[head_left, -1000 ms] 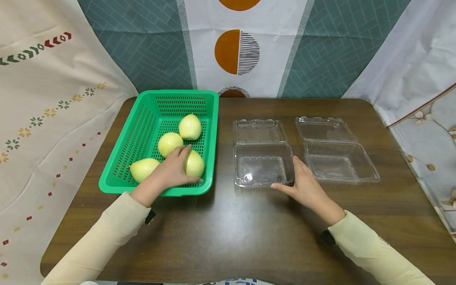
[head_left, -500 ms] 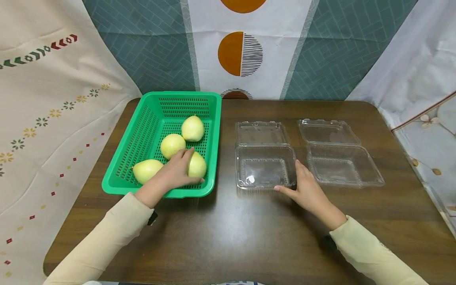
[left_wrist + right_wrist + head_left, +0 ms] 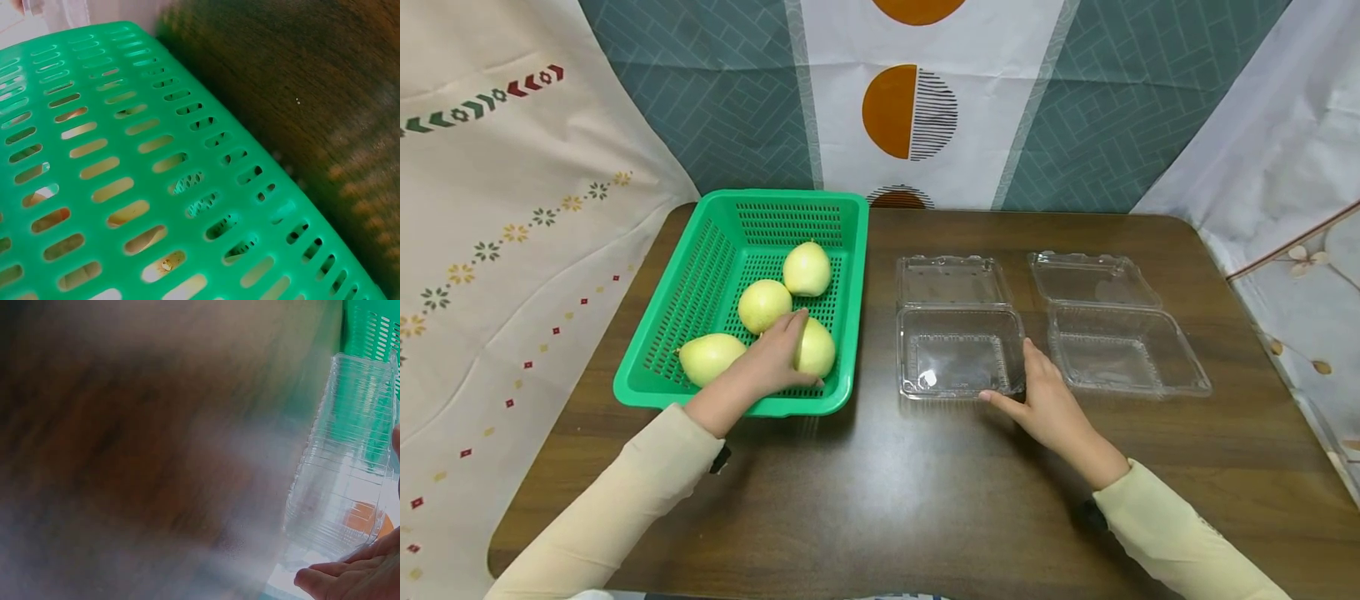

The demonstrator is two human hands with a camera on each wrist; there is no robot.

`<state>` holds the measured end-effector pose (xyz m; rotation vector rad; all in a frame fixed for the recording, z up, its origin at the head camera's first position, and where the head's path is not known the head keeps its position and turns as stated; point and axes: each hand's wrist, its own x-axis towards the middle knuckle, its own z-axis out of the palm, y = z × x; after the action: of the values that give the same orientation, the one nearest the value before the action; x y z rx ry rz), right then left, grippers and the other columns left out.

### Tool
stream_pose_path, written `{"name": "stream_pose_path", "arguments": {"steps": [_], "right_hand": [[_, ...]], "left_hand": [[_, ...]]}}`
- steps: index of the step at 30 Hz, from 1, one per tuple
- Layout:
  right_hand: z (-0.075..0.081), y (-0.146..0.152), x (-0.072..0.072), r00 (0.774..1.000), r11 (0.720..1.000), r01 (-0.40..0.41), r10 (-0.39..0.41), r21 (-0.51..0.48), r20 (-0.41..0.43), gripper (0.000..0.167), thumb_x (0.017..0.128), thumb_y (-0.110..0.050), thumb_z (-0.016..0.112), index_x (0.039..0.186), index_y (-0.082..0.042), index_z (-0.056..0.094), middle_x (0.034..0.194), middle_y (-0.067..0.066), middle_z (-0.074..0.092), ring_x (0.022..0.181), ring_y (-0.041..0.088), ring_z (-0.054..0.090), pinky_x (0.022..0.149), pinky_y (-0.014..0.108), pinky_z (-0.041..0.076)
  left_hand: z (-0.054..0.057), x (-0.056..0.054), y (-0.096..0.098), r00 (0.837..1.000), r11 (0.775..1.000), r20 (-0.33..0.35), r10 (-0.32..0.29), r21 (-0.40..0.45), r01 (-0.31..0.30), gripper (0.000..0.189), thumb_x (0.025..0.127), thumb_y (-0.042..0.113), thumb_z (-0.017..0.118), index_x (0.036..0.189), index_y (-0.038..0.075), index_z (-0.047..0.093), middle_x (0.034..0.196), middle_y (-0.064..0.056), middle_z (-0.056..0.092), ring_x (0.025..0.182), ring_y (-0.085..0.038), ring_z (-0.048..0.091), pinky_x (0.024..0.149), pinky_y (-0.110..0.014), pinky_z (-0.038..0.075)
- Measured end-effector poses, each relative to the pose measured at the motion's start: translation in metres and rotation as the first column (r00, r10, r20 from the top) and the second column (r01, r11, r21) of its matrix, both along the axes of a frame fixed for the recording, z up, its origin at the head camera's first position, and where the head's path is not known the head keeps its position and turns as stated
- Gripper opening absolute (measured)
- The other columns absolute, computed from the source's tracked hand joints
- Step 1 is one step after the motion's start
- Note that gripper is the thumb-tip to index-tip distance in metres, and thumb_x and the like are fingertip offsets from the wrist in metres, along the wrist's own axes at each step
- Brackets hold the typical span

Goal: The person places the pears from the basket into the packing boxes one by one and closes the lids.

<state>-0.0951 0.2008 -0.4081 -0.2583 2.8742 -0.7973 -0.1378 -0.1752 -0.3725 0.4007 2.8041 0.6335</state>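
Note:
In the head view, my left hand (image 3: pixel 767 360) reaches over the near side of a green basket (image 3: pixel 859 283) and grips a pale yellow pear (image 3: pixel 817 348), thumb toward the front. Three more pears lie in the basket: one at the back (image 3: pixel 807 269), one in the middle (image 3: pixel 765 306), one at the left (image 3: pixel 709 358). My right hand (image 3: pixel 1051 404) touches the near right corner of an opened clear plastic clamshell box (image 3: pixel 958 358), thumb at its front edge. The right wrist view shows straight fingers (image 3: pixel 325 581) beside the box's wall. In the left wrist view, the basket's slotted wall (image 3: pixel 187 137) hides the hand.
A second opened clear clamshell box (image 3: pixel 1108 358) sits to the right of the first. Both have their lids folded back. Everything stands on a brown wooden table (image 3: pixel 880 500). Patterned cloths (image 3: pixel 730 100) hang along the back and sides.
The whole head view has shifted slightly right and down. Both hands keep their places, the left at the pear and the right at the box's corner.

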Motion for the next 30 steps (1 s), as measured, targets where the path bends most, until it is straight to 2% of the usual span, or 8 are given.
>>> {"name": "stream_pose_path", "arguments": {"steps": [10, 20, 25, 30], "right_hand": [[0.0004, 0.0006, 0.0014, 1.0, 1.0, -0.004, 0.004, 0.02, -0.026, 0.111, 0.081, -0.054, 0.068, 0.146, 0.014, 0.009, 0.15, 0.035, 0.017, 0.135, 0.054, 0.022, 0.107, 0.063, 0.024], [-0.0009, -0.0014, 0.0005, 1.0, 1.0, -0.009, 0.009, 0.005, -0.025, 0.111, 0.08, -0.052, 0.069, 0.146, 0.015, 0.008, 0.15, 0.036, 0.016, 0.135, 0.054, 0.021, 0.107, 0.064, 0.023], [0.0001, -0.0018, 0.0, 1.0, 1.0, -0.004, 0.004, 0.006, -0.012, 0.112, 0.08, -0.051, 0.07, 0.146, 0.015, 0.008, 0.15, 0.036, 0.016, 0.135, 0.054, 0.02, 0.107, 0.064, 0.022], [0.0013, -0.0018, -0.0003, 1.0, 1.0, 0.001, -0.001, 0.004, 0.0, 0.112, 0.081, -0.051, 0.07, 0.146, 0.014, 0.007, 0.151, 0.036, 0.015, 0.135, 0.054, 0.019, 0.107, 0.064, 0.022]], "left_hand": [[0.0011, 0.0003, 0.0018, 0.996, 0.997, -0.043, -0.074, 0.024, 0.075, 0.105, 0.066, 0.012, 0.087, 0.143, -0.015, 0.02, 0.144, -0.035, 0.029, 0.133, -0.048, 0.032, 0.108, -0.056, 0.031], [0.0062, 0.0023, 0.0028, 0.998, 0.997, -0.052, -0.044, -0.069, 0.041, 0.108, 0.063, 0.026, 0.089, 0.142, -0.013, 0.026, 0.136, -0.032, 0.04, 0.122, -0.044, 0.046, 0.1, -0.052, 0.041], [0.0081, 0.0035, 0.0026, 0.997, 0.997, -0.064, -0.042, -0.066, 0.038, 0.106, 0.061, 0.027, 0.09, 0.142, -0.007, 0.031, 0.131, -0.03, 0.045, 0.114, -0.042, 0.052, 0.093, -0.052, 0.046], [0.007, 0.0019, 0.0019, 0.998, 0.998, -0.044, -0.039, -0.048, 0.037, 0.106, 0.062, 0.026, 0.089, 0.143, -0.006, 0.03, 0.133, -0.03, 0.041, 0.115, -0.044, 0.051, 0.094, -0.053, 0.045]]}}
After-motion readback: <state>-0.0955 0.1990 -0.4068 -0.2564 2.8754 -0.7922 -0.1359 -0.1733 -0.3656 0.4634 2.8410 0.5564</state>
